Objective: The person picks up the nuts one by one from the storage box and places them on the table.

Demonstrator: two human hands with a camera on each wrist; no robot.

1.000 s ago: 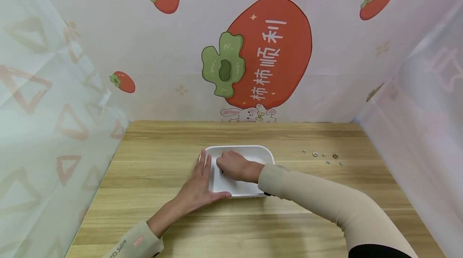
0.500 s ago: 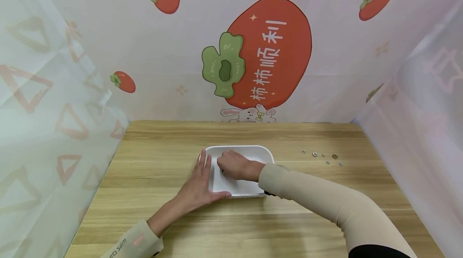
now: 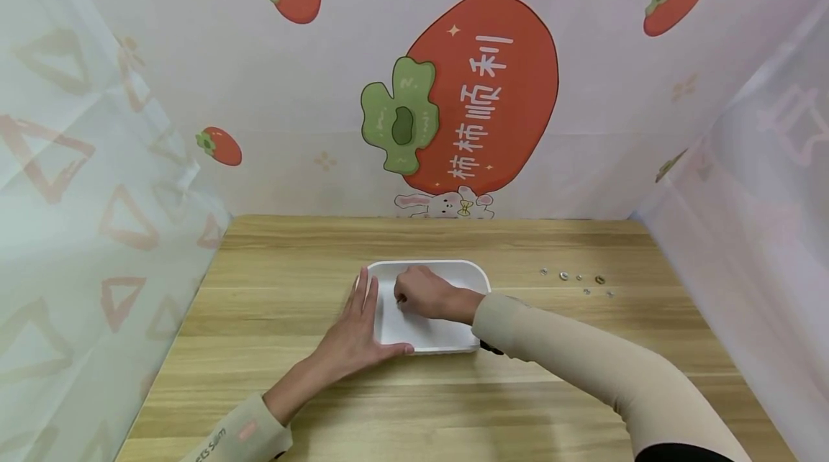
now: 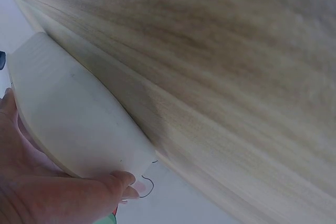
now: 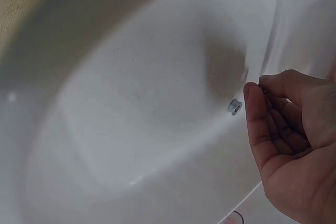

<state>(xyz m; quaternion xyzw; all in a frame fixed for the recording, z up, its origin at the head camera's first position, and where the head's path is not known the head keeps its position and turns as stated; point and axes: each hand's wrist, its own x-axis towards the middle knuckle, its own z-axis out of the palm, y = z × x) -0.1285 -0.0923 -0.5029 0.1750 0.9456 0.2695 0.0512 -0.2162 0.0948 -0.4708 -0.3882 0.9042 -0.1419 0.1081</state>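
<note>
A white tray [image 3: 447, 336] with rounded corners stands on the wooden table. My left hand [image 3: 352, 332] rests against its left end, fingers extended along the rim and thumb along the front edge. In the left wrist view, that hand spans the outside of the tray [image 4: 73, 98]. Inside the tray, my right hand [image 3: 424, 294] is held low with thumb and forefinger together. From the right wrist, this hand [image 5: 289, 124] appears to pinch a small dark piece, mostly hidden by the fingertips. A small silvery flanged nut [image 5: 234, 107] lies in the tray beside the fingertips.
Right of the tray, several small metal nuts lie loose on the table, among them a silver one [image 3: 564, 276] and a brassy one [image 3: 600, 280]. A printed cloth backdrop [image 3: 324, 109] rises behind the table [image 3: 285, 253], with more cloth at both sides.
My right hand has shifted slightly right and away from the tray's left end, and its fingertips show more clearly. My left hand and the tray stay in place.
</note>
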